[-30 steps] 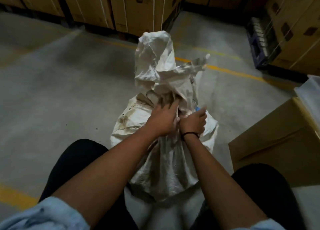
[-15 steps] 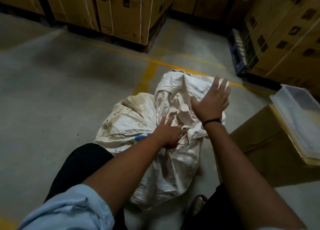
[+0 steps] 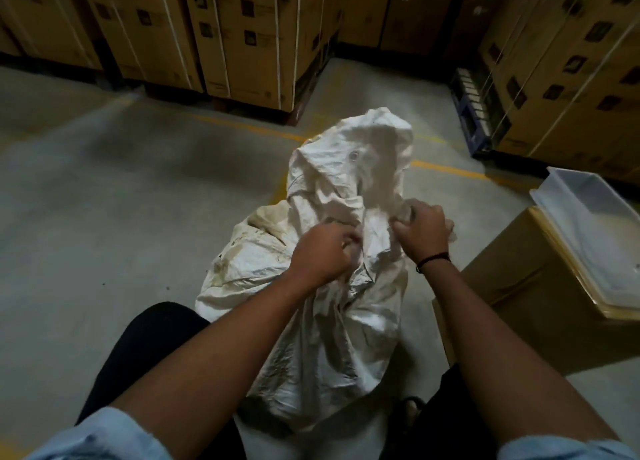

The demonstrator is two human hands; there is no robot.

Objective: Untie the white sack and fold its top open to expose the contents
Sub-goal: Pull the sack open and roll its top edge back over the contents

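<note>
White sack [image 3: 346, 189] contents stayed hidden under crumpled fabric, fingertips of left hand [image 3: 320, 251] and right hand [image 3: 420, 232] were buried in folds, carton [image 3: 242, 37] labels were unreadable, white tray [image 3: 585, 217] was cut off at the right edge.

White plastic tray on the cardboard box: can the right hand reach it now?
Probably, once freed: the right hand grips the crumpled white woven sack, but nothing stands between it and the white plastic tray.

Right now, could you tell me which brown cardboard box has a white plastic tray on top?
The low brown cardboard box right of the white woven sack; it alone carries the white plastic tray, unlike the strapped stacked boxes behind.
</note>
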